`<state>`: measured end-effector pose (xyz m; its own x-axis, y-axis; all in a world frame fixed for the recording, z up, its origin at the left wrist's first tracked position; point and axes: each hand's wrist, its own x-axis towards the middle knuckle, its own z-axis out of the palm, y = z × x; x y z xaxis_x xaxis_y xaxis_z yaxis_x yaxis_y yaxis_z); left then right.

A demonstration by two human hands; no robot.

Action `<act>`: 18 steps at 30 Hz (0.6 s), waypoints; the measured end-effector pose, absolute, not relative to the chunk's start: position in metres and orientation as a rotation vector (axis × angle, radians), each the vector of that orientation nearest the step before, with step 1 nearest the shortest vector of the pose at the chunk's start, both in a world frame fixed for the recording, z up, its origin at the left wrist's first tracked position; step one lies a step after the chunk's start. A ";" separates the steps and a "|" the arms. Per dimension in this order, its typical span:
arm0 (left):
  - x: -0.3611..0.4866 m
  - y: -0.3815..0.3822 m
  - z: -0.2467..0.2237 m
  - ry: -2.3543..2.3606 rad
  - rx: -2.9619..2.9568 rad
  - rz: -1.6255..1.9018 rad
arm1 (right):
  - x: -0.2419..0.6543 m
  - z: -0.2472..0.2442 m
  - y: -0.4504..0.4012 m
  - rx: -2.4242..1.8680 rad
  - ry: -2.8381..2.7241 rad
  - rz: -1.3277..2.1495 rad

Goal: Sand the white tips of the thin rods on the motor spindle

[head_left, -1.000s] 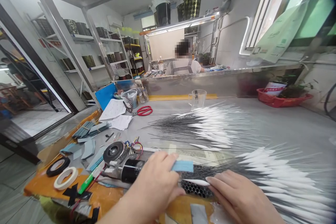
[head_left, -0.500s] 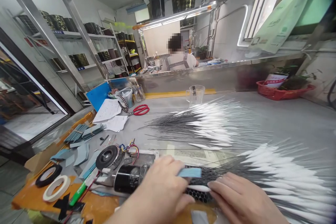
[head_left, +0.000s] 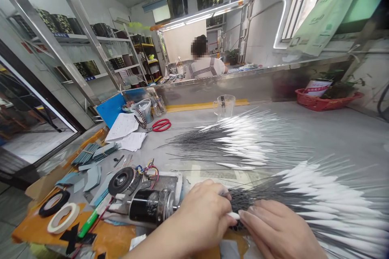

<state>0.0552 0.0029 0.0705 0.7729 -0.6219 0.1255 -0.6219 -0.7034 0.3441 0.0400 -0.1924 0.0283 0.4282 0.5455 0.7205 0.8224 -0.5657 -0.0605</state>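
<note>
Between my two hands lies one white spindle-shaped piece (head_left: 233, 215). The fingers of my left hand (head_left: 204, 210) are closed on its left end, and the fingertips of my right hand (head_left: 272, 226) pinch its right end. Just left of my left hand is a black cylindrical motor (head_left: 145, 205) with a metal shaft. Under and behind my hands are dark thin stems. A bundle of white-tipped stems (head_left: 328, 198) spreads out to the right, partly behind my right hand. Another such bundle (head_left: 243, 139) lies farther back.
Red-handled scissors (head_left: 161, 125), papers (head_left: 122, 126) and a glass mug (head_left: 225, 107) lie or stand toward the back. At left are tape rolls (head_left: 63, 217), a green marker (head_left: 88, 223) and blue-grey strips (head_left: 92, 178). A red basket (head_left: 326, 102) sits back right. A person (head_left: 204, 62) sits beyond the partition.
My left hand has moved right, closer to my right hand, and now closes on the white piece. The light blue strip at its fingers is no longer visible. The view has shifted slightly.
</note>
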 end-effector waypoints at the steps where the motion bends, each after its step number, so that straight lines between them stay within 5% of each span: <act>1: 0.055 0.002 0.070 -0.943 2.587 -0.005 | 0.040 0.028 -0.192 -2.281 -1.176 -0.935; 18: 0.054 0.001 0.081 -0.860 2.527 -0.096 | 0.035 0.022 -0.195 -2.363 -1.115 -0.986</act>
<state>0.0545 0.0012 0.0805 0.8017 -0.5921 0.0819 -0.5596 -0.6954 0.4509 0.0355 -0.1949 0.0218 0.4490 0.5347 0.7159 0.7761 -0.6304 -0.0160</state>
